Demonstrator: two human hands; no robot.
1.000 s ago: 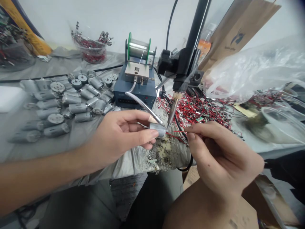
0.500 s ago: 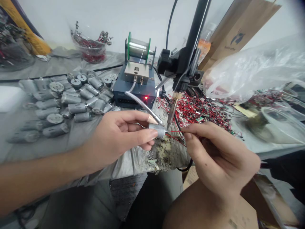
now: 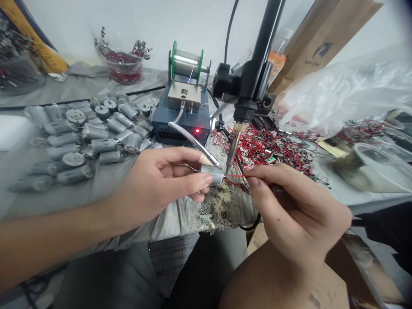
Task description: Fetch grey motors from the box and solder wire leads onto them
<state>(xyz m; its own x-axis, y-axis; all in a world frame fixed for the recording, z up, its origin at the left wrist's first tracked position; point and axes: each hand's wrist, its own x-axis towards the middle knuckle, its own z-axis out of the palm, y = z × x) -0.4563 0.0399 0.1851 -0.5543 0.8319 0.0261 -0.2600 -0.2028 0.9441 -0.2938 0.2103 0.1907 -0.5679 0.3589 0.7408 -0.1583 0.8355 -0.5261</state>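
My left hand (image 3: 170, 180) grips a small silver electric motor (image 3: 212, 174) between thumb and fingers, its terminal end facing right. Pinched in my right hand (image 3: 286, 206) is a red wire (image 3: 237, 175), whose tip reaches to the motor's terminal end. The tip of a soldering iron (image 3: 232, 150), clamped on a black stand (image 3: 257, 73), comes down at that same spot. A flexible metal solder feed tube (image 3: 196, 143) ends just above the motor. Whether wire, iron tip and terminal all touch is too small to tell.
A blue solder feeder (image 3: 180, 124) with a green-rimmed solder spool (image 3: 187, 62) stands behind my hands. Several motors (image 3: 106, 146) lie at left. Red-wired parts (image 3: 267, 150) are heaped at right, near a clear plastic tub (image 3: 380, 167). Solder scraps (image 3: 219, 210) litter the table's front edge.
The red wire's tip seems a touch closer to the motor's terminal end. Both hands keep their grips and hardly move; the view has shifted slightly.
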